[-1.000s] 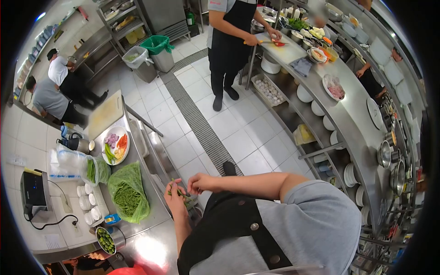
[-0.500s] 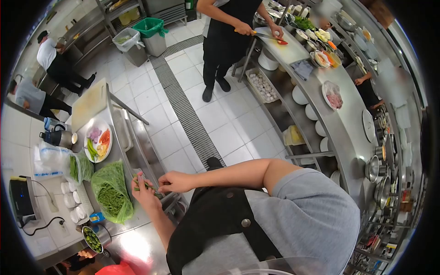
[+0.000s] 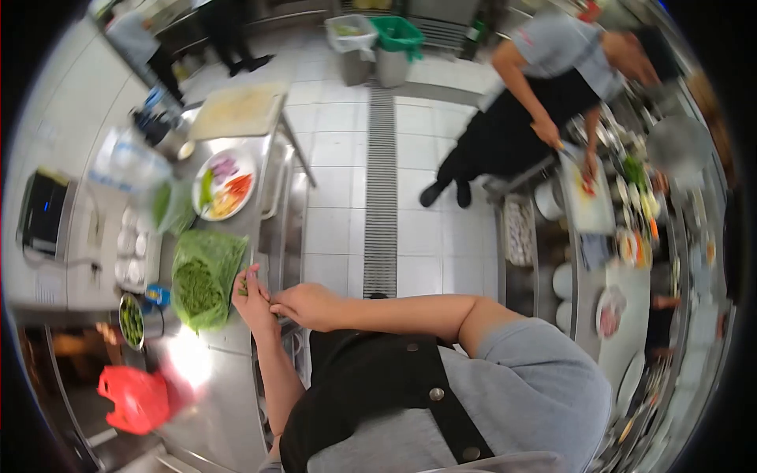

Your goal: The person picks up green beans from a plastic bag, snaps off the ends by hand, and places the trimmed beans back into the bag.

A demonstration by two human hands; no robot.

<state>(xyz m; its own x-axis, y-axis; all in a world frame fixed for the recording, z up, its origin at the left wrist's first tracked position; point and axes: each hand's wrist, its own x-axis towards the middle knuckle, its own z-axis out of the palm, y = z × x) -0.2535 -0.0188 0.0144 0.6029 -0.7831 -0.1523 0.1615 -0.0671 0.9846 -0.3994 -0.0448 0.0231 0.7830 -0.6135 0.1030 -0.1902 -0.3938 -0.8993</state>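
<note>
**Change.** Over the last second the view has swung. The counter (image 3: 225,378) slanted through the lower left and now runs down the left of the frame. The co-worker (image 3: 544,102) has shifted from top centre to upper right. The bag (image 3: 201,276) of beans lay clear of the hands and now lies just beside the left hand (image 3: 254,298). The hands were parted by a small gap and now touch. Judgement: work on a single bean is under way, with both hands closed in on it next to the supply.

**Position, left to right.**
- The bowl (image 3: 130,319) stands at the bag's lower left corner, and the plate (image 3: 223,183) lies above the bag.
- The left hand stands just right of the bag's right edge, left of frame centre. Its fingers are upright and pinch the bean (image 3: 244,289).
- The bean shows as a short green piece at those fingertips, on the side facing the bag, above the counter edge.
- The right hand (image 3: 306,304) lies just right of the left hand, knuckles up. Its fingers are curled and pressed together, with the tips against the left hand's fingers.
- Whether those tips grip the bean cannot be told, because blur and the left hand hide the contact.
</note>
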